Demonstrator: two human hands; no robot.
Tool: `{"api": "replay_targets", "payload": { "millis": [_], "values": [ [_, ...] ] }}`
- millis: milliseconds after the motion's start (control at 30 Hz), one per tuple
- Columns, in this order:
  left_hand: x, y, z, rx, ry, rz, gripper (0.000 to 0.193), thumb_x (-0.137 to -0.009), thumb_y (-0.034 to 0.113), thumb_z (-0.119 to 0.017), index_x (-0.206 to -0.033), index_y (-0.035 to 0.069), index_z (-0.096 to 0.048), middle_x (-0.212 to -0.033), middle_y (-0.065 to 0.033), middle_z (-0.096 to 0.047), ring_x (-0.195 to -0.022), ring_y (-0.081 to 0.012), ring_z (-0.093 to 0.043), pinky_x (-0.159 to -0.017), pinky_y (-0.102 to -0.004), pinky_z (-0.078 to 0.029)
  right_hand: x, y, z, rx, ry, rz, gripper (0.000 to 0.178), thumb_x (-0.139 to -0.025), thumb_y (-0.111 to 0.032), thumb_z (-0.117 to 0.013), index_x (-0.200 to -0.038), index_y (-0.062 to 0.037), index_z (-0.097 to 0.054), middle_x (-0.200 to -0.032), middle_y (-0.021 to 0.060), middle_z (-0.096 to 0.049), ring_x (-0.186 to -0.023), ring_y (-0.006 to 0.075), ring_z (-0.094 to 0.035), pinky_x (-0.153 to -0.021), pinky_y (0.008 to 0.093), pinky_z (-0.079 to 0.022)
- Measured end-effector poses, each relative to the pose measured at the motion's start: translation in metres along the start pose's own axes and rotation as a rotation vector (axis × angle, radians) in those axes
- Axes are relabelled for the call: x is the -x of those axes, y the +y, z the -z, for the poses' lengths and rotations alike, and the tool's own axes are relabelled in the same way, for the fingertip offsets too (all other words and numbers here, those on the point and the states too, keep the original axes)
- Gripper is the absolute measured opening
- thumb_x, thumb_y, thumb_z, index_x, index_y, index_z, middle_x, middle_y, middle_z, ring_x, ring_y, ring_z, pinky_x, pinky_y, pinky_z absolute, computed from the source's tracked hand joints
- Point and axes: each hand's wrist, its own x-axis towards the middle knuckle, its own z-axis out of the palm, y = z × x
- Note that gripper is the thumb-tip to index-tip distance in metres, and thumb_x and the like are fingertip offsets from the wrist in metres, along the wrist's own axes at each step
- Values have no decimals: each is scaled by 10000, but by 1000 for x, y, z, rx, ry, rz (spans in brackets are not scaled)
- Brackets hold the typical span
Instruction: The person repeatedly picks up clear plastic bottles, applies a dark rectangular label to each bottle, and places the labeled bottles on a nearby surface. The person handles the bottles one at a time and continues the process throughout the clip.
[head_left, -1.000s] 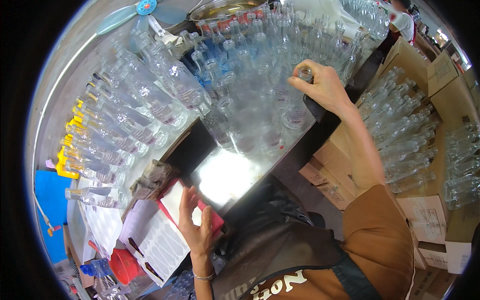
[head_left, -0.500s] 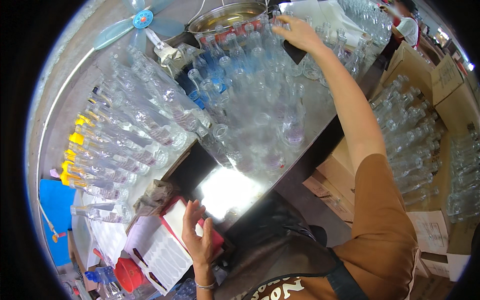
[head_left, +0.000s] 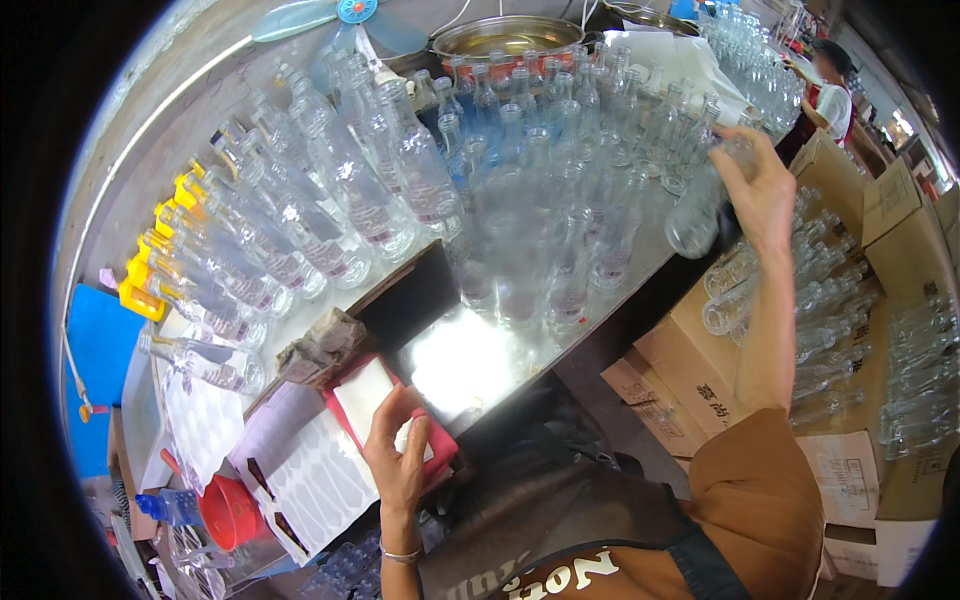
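My right hand is closed around the neck of a clear glass bottle, tilted at the right edge of the metal-topped table. That bottle is blurred, with its base toward the table edge. Many upright clear bottles stand crowded on the table to its left. My left hand hovers over a red block with a white pad, its fingers bent and the thumb apart from them. I see nothing held in it. A crumpled brownish cloth lies just beyond.
More bottles with printed fronts lean in rows on the left, some beside yellow pieces. Label sheets and a red cup are at lower left. A carton of bottles stands right. A wide metal basin is behind.
My right hand has moved right and nearer from the back of the bottle group, now with a bottle in it. My left hand stays near the red block, fingers more bent. The view has shifted.
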Motion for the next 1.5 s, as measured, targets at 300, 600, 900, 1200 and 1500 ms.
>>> {"api": "replay_targets", "payload": {
  "millis": [300,600,900,1200,1500],
  "values": [
    [-13,32,8,239,-326,-248,876,-768,190,-829,-1496,-39,-398,-1421,-173,-551,-1318,-259,-535,-1122,-381,-379,68,-190,-69,-835,-1010,33,333,-915,-157,-655,-1219,-28,-611,-938,71,-740,-706,47,-586,-637,204,-455],
    [-12,-28,46,511,134,161,700,-1052,367,-513,-1569,-15,-236,-1503,-259,-410,-1323,-337,-503,-1080,-427,-421,169,-215,-221,-991,-1012,11,448,-963,-193,-664,-1328,40,-552,-1234,115,-648,-674,73,-584,-632,253,-502],
    [11,16,56,266,254,76,660,-1048,304,-540,-1544,-50,-287,-1515,-238,-431,-1383,-322,-458,-1118,-430,-382,227,-206,-197,-799,-1047,217,472,-978,-238,-639,-1330,65,-553,-1336,204,-574,-706,168,-644,-704,313,-535],
    [14,-21,42,192,300,92,611,-956,114,-679,-1493,-17,-419,-1441,-164,-532,-1283,-213,-533,-1045,-355,-457,228,-205,-192,-837,-1176,29,481,-996,-187,-630,-1402,42,-512,-1287,132,-631,-757,102,-609,-674,253,-510],
    [18,-20,44,96,345,83,690,-906,233,-758,-1466,-20,-445,-1349,-177,-602,-1194,-251,-602,-1003,-362,-479,243,-203,-198,-960,-1216,-134,449,-964,-133,-615,-1372,38,-535,-1239,122,-659,-797,140,-618,-738,285,-537]
  ]
}}
